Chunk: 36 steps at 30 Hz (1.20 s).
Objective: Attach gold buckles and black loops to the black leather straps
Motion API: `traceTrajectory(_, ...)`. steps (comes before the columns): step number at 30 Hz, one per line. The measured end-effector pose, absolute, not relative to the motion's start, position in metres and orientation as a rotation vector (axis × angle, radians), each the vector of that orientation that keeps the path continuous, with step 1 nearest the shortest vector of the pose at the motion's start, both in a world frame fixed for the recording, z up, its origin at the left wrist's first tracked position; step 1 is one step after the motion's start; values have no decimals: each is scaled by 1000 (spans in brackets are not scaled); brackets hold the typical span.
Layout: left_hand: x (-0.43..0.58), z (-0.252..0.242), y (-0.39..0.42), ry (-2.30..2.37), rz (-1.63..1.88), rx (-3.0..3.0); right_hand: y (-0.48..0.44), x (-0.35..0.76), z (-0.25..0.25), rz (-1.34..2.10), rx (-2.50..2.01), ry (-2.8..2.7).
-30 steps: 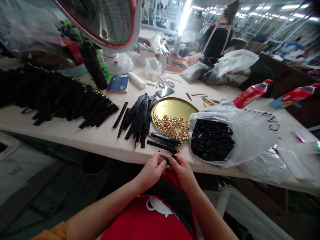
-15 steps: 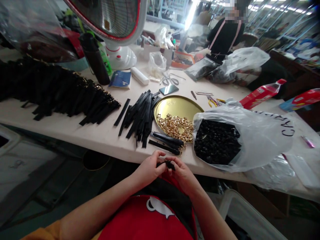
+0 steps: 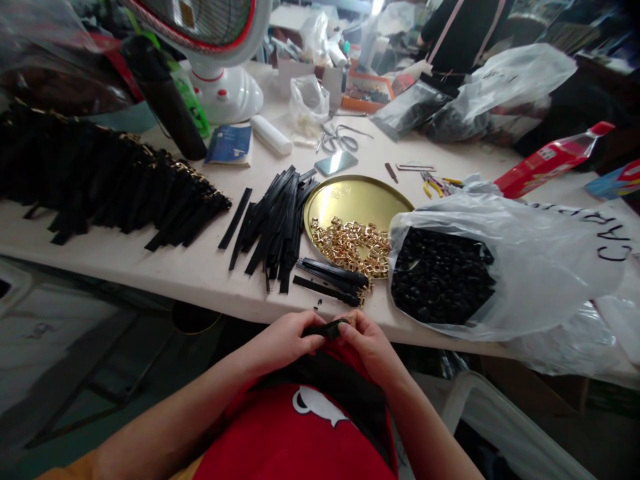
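Observation:
My left hand (image 3: 286, 340) and my right hand (image 3: 365, 341) meet just below the table's front edge, both pinched on one short black strap (image 3: 326, 329) with a gold buckle at its right end. Right above them on the table lie a few finished straps (image 3: 330, 276). Behind those stands a round gold tray (image 3: 357, 200) with a heap of gold buckles (image 3: 353, 247). Loose black straps (image 3: 277, 223) lie fanned out to the tray's left.
A clear plastic bag (image 3: 525, 253) full of small black pieces lies at the right. A long pile of black straps with buckles (image 3: 100, 180) fills the left. A fan (image 3: 220, 47), dark bottle (image 3: 160, 93), scissors (image 3: 337, 139), phone (image 3: 336, 163) and pliers (image 3: 434, 184) sit farther back. Another person (image 3: 460, 27) works opposite.
My view has tilted down and the hands sit slightly lower. The strap between my fingers has turned from folded upright to lying flat across both hands.

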<state>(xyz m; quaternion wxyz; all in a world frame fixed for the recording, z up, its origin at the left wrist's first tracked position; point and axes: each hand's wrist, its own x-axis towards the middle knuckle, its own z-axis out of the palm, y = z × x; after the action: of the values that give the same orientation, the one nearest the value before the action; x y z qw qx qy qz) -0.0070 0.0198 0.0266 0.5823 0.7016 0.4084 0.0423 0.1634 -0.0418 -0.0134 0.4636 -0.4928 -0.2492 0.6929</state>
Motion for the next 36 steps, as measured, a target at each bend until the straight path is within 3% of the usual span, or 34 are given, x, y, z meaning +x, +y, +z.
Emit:
traceTrajectory(5,-4,24,14,963,154,1614,-41,156,-15,1488,-1366,-705)
traceTrajectory(12,-7,12,10,904,114,1494,-51,161,-19,1656,-1351,-776)
traceTrajectory(22,-18,-2,-3,978,69,1320,-64,156,-16,1183,-1605,-1332)
traceTrajectory(31,-9,9,-14,880,-11,1553,-71,161,-9,1433,-1528,-1413)
traceTrajectory(36,-5,19,-11,997,112,1725,-67,162,-12,1468,-1422,-1230)
